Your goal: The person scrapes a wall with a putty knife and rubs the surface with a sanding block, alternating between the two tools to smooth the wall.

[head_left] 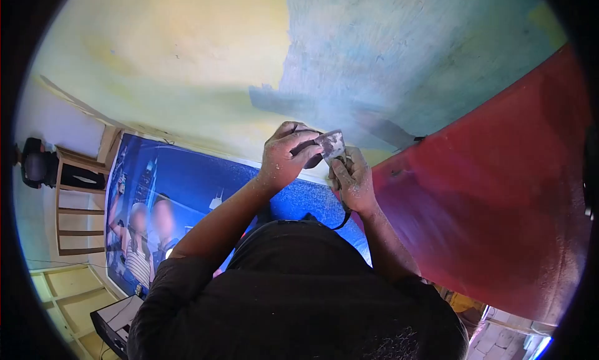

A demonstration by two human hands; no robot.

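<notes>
Painted wall (187, 48) fills the view: pale yellow on one side, a rough grey-blue patch (399, 54) in the middle, a red section (499, 191) past it. Landmark: big blue printed banner (187, 191) hung on that wall. Both hands are raised just above the banner's top edge, near the seam where yellow meets grey-blue.

Left hand (284, 160): fingers curled tight round a dark rounded object (306, 151), can't tell what it is. Right hand (354, 184): fingers pinched narrow on a small grey dusty sheet (332, 144), which bridges the two hands and lies against the dark object. Looks like the sheet is being folded or seated on it — hence both hands close in, touching. Thin dark strap (343, 219) dangles under the right wrist, over the banner's upper right corner.

Hands and forearms are dusted white. Left of the banner: wooden shelf frame (72, 204). Below its lower left corner: dark box (115, 325). Person's dark shirt (299, 291) covers the banner's lower right.
</notes>
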